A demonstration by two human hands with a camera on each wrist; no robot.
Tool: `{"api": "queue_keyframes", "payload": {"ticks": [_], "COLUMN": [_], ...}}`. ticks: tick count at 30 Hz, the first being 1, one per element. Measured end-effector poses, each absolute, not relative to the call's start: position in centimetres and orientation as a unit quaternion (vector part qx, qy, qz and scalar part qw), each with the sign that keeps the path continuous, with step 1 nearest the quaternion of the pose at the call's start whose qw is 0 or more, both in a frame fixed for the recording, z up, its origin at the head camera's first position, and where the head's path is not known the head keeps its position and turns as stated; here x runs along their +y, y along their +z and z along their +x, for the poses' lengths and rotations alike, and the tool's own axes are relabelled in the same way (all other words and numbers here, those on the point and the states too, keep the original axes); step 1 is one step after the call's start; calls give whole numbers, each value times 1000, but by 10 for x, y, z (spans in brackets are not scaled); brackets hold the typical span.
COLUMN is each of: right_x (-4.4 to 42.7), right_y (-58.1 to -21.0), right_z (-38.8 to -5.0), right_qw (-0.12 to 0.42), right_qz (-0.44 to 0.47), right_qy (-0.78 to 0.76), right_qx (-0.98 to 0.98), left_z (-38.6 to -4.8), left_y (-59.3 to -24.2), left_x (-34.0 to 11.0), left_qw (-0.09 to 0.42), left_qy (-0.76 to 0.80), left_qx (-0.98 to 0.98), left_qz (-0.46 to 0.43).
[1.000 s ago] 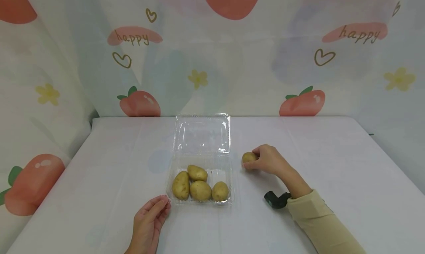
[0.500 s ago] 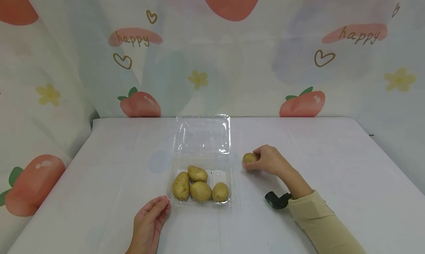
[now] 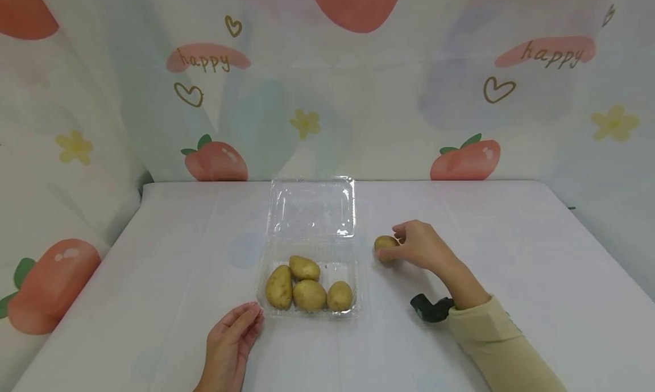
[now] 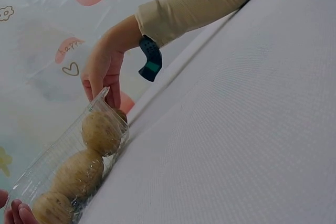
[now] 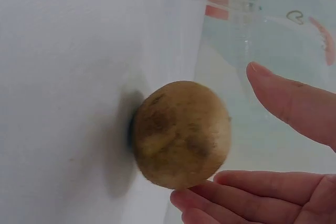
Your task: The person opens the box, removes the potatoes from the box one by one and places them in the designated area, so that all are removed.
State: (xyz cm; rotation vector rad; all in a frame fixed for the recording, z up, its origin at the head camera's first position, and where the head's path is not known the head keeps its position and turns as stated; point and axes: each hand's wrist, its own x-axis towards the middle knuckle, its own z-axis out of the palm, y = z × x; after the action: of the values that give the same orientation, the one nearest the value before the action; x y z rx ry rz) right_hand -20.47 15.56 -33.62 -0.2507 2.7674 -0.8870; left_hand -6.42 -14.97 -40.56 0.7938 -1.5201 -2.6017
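Observation:
A small round potato point(image 3: 385, 245) sits on the white table, right of a clear plastic container point(image 3: 335, 268). My right hand point(image 3: 422, 247) is just beside this potato. In the right wrist view its thumb point(image 5: 278, 98) stands off the potato point(image 5: 182, 135), and the fingers extend near the underside; whether they touch it I cannot tell. At the container's near left corner my left hand point(image 3: 230, 338) pinches the rim between thumb and fingers. Several potatoes point(image 3: 309, 295) lie inside the container, whose clear lid point(image 3: 312, 207) is folded back.
The right wrist wears a dark strap device point(image 3: 431, 309) beside a beige sleeve point(image 3: 491, 329). A patterned curtain point(image 3: 368, 107) with fruit and hearts hangs behind the table point(image 3: 184, 255) and down its left side.
My right thumb and fingers have loosened from the small potato, and the hand has shifted slightly right. The potato stays where it was. My left hand has not moved.

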Motion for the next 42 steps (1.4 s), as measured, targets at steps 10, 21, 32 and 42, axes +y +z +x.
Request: {"api": "queue_keyframes", "payload": {"ticks": [10,21,32,42], "right_x": [147,124,105,96], "right_y": [-321,-314,-307,-312], "right_z": [-189,-164,-145,-141], "right_qw": [70,44,16,42], "right_qz": [-103,-173,-243,-269], "right_qy": [-301,-299,-287,-277], "right_qx": [945,938,927,921], "left_z": [-66,-65,-64,-65], "left_y": [-405,-407,-406,-405], "left_x": [-149,-150,-150,-150], "left_qw": [10,11,12,12], "left_qy": [-833,-833,-833,-833], "left_qx": [-491,-492,-490,-492], "left_qz": [254,255,255,254]}}
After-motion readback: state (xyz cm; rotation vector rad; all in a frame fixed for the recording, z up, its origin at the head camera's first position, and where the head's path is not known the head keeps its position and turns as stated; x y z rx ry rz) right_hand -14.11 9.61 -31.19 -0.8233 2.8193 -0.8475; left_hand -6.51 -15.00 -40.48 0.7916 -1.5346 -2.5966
